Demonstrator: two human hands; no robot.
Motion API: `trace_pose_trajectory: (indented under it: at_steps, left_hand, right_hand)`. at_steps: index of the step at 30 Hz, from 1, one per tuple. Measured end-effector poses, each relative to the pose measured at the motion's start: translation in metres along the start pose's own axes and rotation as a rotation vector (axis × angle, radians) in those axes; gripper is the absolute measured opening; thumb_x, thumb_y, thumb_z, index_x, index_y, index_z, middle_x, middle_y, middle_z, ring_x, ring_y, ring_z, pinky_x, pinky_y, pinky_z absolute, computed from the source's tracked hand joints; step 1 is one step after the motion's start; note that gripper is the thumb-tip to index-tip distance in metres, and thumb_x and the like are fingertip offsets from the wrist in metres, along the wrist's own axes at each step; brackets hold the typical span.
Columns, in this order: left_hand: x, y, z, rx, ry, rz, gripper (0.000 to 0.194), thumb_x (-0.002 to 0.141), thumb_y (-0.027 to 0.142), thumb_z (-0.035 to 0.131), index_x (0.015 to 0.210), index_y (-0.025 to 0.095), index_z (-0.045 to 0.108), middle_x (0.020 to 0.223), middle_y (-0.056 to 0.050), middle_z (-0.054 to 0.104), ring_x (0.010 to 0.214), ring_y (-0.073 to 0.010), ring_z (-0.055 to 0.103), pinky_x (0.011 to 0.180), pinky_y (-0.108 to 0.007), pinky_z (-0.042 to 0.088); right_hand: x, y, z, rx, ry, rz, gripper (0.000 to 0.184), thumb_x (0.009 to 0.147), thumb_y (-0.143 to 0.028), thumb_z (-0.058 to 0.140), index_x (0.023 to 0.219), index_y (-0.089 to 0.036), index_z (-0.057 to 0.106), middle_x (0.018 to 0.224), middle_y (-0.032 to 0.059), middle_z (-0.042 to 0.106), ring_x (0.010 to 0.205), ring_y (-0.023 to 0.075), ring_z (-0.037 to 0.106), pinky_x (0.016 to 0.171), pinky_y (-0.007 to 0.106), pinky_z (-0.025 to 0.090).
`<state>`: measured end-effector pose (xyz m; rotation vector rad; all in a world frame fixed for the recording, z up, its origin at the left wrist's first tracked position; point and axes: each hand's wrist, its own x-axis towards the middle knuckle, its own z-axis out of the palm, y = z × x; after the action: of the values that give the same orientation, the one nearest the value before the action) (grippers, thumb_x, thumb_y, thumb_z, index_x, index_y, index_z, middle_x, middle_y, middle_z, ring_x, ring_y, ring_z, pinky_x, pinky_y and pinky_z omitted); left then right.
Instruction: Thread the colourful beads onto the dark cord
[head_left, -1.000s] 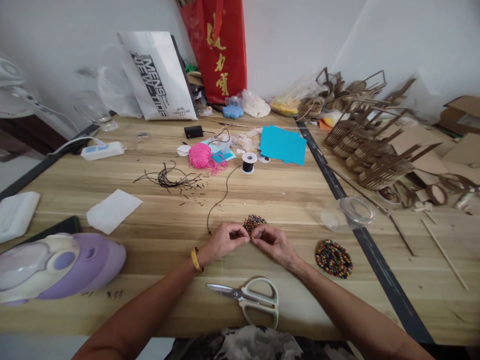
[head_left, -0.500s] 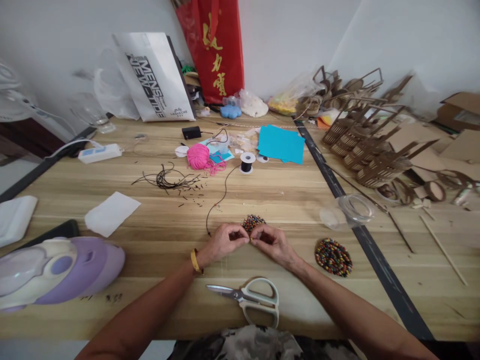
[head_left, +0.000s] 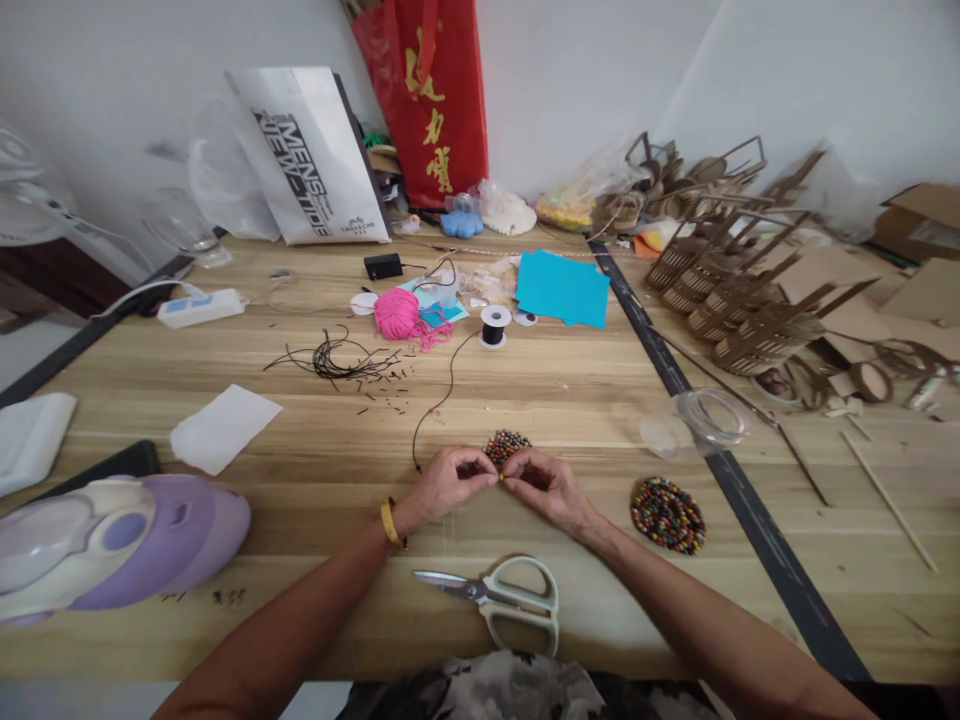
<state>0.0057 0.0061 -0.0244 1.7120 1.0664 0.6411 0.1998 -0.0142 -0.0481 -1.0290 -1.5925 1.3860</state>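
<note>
My left hand point(head_left: 452, 482), with a gold bracelet point(head_left: 392, 523) at its wrist, is closed in a pinch. What it pinches is too small to make out; a faint thin line shows on the table below it. My right hand point(head_left: 546, 482) meets it fingertip to fingertip and pinches a tiny yellow bead point(head_left: 502, 478). Just beyond the fingers lies a small heap of multicoloured beads point(head_left: 508, 443), partly hidden by the hands. A black cord point(head_left: 453, 370) runs from a spool point(head_left: 494, 326) to beside my left hand. Nearer my body rest scissors with pale handles point(head_left: 517, 595).
Right of my arm lies a coil of strung beads point(head_left: 667, 515), near a clear plastic container point(head_left: 701, 425). Black cord pieces point(head_left: 330, 358), pink yarn point(head_left: 397, 313) and blue sheets point(head_left: 562, 288) lie farther back. A purple-and-white appliance point(head_left: 172, 540) stands at left, small woven baskets point(head_left: 765, 335) at right.
The view has shifted slightly. Both hands keep their pinch at nearly the same spot, and the yellow bead shows a little more clearly between the fingertips.
</note>
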Motion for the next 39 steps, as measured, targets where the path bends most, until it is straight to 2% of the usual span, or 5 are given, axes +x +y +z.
trace_pose_trajectory:
  at_steps: [15,22,30,35,39]
  left_hand:
    - [-0.0016,0.0007,-0.0014,0.009,-0.026,-0.002,0.015,0.079,0.026,0.062,0.079,0.013,0.069,0.078,-0.004,0.070,0.074,-0.0151,0.061,0.071,-0.024,0.044]
    - [-0.0015,-0.0022,-0.0010,-0.068,0.004,0.024,0.024,0.087,0.031,0.052,0.086,0.013,0.068,0.085,-0.005,0.070,0.080,-0.0160,0.061,0.076,-0.025,0.045]
    - [-0.0014,0.0011,-0.0023,-0.088,-0.044,0.020,0.027,0.087,0.032,0.050,0.081,0.012,0.067,0.080,-0.005,0.069,0.077,-0.0157,0.060,0.073,-0.024,0.045]
    - [-0.0015,0.0026,-0.0018,-0.038,-0.036,0.008,0.023,0.083,0.031,0.056,0.082,0.011,0.069,0.081,-0.006,0.070,0.078,-0.0170,0.061,0.074,-0.025,0.045]
    - [-0.0017,0.0030,-0.0020,-0.033,-0.043,-0.005,0.022,0.082,0.030,0.057,0.083,0.011,0.069,0.081,-0.006,0.071,0.077,-0.0169,0.061,0.073,-0.025,0.045]
  right_hand:
    - [-0.0012,0.0006,-0.0024,-0.134,-0.046,-0.045,0.022,0.089,-0.037,0.054,0.083,-0.015,0.058,0.070,0.0012,0.054,0.061,0.0116,0.045,0.055,0.023,0.035]
    - [-0.0024,-0.0021,-0.0024,-0.195,-0.082,-0.121,0.022,0.092,-0.036,0.049,0.083,-0.017,0.055,0.073,0.0021,0.054,0.064,0.0130,0.047,0.058,0.024,0.038]
    - [-0.0033,-0.0019,-0.0031,-0.229,-0.088,-0.184,0.018,0.093,-0.032,0.047,0.088,-0.018,0.055,0.082,0.0056,0.059,0.077,0.0168,0.054,0.069,0.028,0.044]
    - [-0.0029,-0.0013,-0.0033,-0.242,-0.079,-0.199,0.016,0.093,-0.030,0.047,0.088,-0.017,0.055,0.082,0.0051,0.058,0.075,0.0156,0.053,0.068,0.027,0.044]
    - [-0.0025,0.0008,-0.0020,-0.291,-0.003,-0.215,0.013,0.092,-0.027,0.048,0.089,-0.017,0.055,0.080,0.0046,0.058,0.071,0.0149,0.053,0.064,0.026,0.043]
